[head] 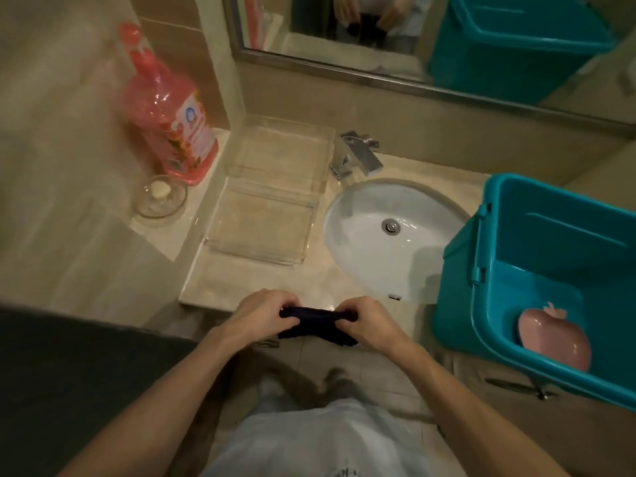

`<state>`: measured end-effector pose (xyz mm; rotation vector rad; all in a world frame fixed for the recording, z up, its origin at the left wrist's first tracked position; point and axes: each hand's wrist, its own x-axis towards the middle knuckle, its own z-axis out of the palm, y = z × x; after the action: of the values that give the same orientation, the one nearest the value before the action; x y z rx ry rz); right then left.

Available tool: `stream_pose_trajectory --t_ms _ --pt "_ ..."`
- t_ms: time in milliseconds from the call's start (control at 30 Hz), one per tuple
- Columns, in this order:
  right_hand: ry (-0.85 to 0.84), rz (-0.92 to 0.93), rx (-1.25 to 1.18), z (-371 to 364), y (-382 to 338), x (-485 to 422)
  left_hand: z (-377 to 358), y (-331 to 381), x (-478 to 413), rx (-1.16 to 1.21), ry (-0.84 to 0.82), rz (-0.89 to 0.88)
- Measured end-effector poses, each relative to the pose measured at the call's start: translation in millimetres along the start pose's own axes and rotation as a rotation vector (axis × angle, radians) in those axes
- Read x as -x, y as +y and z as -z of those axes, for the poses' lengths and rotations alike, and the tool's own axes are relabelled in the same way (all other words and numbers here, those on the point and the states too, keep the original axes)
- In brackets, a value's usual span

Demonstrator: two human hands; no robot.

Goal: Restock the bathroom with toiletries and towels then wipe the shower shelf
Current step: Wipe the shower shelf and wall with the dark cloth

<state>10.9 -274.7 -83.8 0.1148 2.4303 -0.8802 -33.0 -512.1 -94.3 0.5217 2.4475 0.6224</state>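
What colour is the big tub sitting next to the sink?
Teal, a blue-green plastic tub, clearest in the head view.

Dark cloth [311,321] pinched between my left hand [263,313] and right hand [366,321]: soft, matt, no sheen. Countertop [320,280] looks like polished beige stone, faintly glossy. Basin [375,256] is smooth white ceramic, shiny; drain [390,226] and faucet [358,156] are bright polished metal. Two trays [272,201] are clear and hard; glass or acrylic, cannot tell. Small dish [160,201] is clear, glassy. Pink bottle [168,115] is translucent glossy plastic with a paper-like label. Teal bin [509,270] is smooth moulded plastic, semi-gloss; pink plate [554,342] inside it is glossy. Wall tiles [69,115] are smooth. Mirror frame [395,79] looks like brushed metal
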Motion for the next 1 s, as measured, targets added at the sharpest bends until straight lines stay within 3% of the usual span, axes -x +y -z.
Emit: stream_pose_trajectory --t_ms 133,233,367,467,567,800,1000 --pt "0.130 -0.038 0.035 10.2 1.6 -17.7 20.4 2.7 -34.4 -0.073 0.046 -0.068" --pt "0.242 0.049 0.150 19.6 6.6 -32.2 30.4 2.1 -57.2 -0.166 0.097 -0.153" --pt "0.388 0.210 0.280 12.1 15.9 -39.6 17.4 -13.5 -64.9 -0.363 0.337 -0.374" --pt "0.255 0.268 0.392 -5.5 32.3 -48.1 -1.9 -27.8 -62.2 -0.426 0.225 -0.397" --pt "0.062 0.293 0.471 -19.0 39.8 -50.7 -17.8 -42.3 -48.4 -0.431 0.048 -0.270" --pt "0.260 0.237 0.319 -5.4 35.4 -63.4 -26.7 -38.7 -52.5 -0.358 0.275 -0.299" --pt "0.123 0.187 0.319 -6.9 38.6 -70.0 -42.0 -24.0 -71.8 -0.361 0.182 -0.233"
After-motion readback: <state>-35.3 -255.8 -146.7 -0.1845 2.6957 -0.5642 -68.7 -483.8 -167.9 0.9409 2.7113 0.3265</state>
